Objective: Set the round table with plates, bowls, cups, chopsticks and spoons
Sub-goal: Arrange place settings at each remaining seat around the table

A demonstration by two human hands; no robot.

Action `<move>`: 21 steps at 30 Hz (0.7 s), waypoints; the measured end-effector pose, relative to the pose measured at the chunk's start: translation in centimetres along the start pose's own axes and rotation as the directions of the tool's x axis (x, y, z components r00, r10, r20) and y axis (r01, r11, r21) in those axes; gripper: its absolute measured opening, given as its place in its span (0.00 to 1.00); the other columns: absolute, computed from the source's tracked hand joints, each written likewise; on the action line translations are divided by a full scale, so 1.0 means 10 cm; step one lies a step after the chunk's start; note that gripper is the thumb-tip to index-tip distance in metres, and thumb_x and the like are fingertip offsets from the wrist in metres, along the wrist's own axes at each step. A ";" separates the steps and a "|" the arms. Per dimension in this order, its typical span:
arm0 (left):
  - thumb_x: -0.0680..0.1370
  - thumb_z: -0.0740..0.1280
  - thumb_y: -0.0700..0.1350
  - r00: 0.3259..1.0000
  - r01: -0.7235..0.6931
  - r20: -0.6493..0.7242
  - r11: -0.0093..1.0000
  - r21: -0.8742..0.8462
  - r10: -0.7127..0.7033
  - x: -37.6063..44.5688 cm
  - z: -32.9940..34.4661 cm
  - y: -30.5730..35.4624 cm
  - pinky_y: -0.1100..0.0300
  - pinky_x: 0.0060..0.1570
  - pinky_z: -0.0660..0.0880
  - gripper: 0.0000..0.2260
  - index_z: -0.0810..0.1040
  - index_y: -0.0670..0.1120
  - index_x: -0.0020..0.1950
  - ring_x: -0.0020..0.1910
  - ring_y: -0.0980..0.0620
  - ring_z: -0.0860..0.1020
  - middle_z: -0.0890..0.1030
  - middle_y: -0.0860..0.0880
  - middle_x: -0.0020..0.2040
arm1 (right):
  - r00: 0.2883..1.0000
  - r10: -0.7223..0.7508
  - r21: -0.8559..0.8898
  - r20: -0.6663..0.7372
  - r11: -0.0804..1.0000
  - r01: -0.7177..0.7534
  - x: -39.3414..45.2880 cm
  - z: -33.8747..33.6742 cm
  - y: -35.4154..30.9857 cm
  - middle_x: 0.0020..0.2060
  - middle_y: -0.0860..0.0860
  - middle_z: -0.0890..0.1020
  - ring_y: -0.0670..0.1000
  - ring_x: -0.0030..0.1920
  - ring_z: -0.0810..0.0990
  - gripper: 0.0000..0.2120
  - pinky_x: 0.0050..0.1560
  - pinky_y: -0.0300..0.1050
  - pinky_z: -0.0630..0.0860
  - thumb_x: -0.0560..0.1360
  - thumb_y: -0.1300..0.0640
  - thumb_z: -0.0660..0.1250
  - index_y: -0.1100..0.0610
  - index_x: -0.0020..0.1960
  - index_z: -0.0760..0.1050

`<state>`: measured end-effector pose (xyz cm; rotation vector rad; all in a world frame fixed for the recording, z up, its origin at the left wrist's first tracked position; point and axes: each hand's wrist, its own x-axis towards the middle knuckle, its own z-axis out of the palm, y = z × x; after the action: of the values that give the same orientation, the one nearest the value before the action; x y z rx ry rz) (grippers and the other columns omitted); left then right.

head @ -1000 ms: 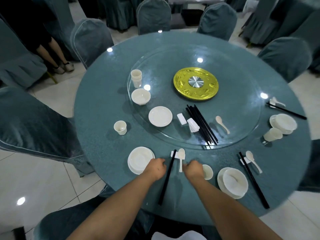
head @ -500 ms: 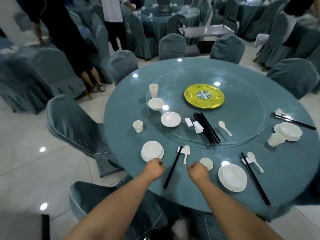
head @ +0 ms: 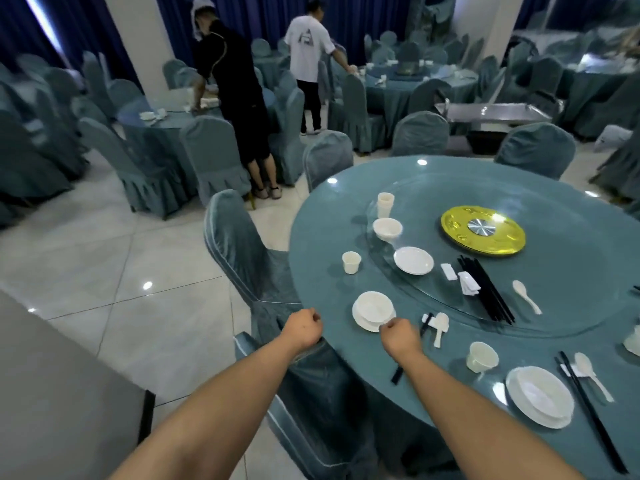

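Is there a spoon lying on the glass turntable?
Yes, one white spoon lies on the glass turntable, just right of the bundle of black chopsticks.

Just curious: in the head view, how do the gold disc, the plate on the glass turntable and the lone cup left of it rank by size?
Largest to smallest:
1. gold disc
2. plate
3. cup
All three sit at similar distance, so the order seems safe.

Arms: two bare forearms, no sleeves in view
Hands: left hand [head: 302, 330] and right hand [head: 399, 337] bare, no gloves
Wrists: no watch, no bands
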<state>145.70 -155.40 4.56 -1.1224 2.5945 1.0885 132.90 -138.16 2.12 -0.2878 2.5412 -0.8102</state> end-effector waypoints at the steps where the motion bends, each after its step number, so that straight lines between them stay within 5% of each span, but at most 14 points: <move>1: 0.79 0.59 0.44 1.000 0.007 -0.015 1.000 0.004 -0.007 -0.02 -0.10 -0.15 0.58 0.56 0.72 0.13 0.80 0.44 0.56 0.58 0.43 0.78 0.82 0.44 0.57 | 1.000 -0.019 -0.007 0.008 1.000 0.019 -0.03 0.11 -0.12 0.55 0.62 0.82 0.62 0.57 0.79 0.15 0.53 0.46 0.74 0.78 0.56 0.59 0.64 0.55 0.79; 12: 0.78 0.60 0.45 0.994 0.093 -0.055 0.996 -0.006 -0.093 0.32 -1.76 -2.34 0.61 0.48 0.74 0.10 0.80 0.47 0.52 0.48 0.48 0.78 0.82 0.46 0.54 | 0.994 -0.086 -0.011 0.066 0.996 0.087 -0.37 1.91 -2.00 0.44 0.60 0.83 0.59 0.45 0.79 0.11 0.43 0.42 0.70 0.76 0.60 0.60 0.63 0.42 0.78; 17: 0.78 0.59 0.43 0.998 0.051 -0.048 0.998 0.048 -0.049 0.68 -2.33 -2.77 0.62 0.46 0.70 0.12 0.81 0.45 0.53 0.46 0.49 0.76 0.82 0.47 0.52 | 0.998 -0.042 0.020 0.037 0.999 0.041 -0.38 2.22 -2.54 0.42 0.56 0.82 0.57 0.44 0.78 0.11 0.45 0.43 0.72 0.76 0.60 0.59 0.63 0.45 0.80; 21: 0.78 0.58 0.43 1.000 0.016 -0.007 0.999 0.029 -0.015 1.02 -2.48 -2.83 0.60 0.42 0.69 0.09 0.78 0.48 0.43 0.45 0.47 0.76 0.81 0.48 0.45 | 1.000 0.012 0.020 0.021 1.000 -0.012 -0.30 2.36 -2.73 0.37 0.56 0.81 0.55 0.38 0.77 0.12 0.40 0.42 0.72 0.76 0.59 0.59 0.63 0.40 0.77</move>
<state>161.59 -191.00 2.92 -1.1394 2.5934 1.0421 148.53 -170.79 2.22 -0.2728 2.5114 -0.8229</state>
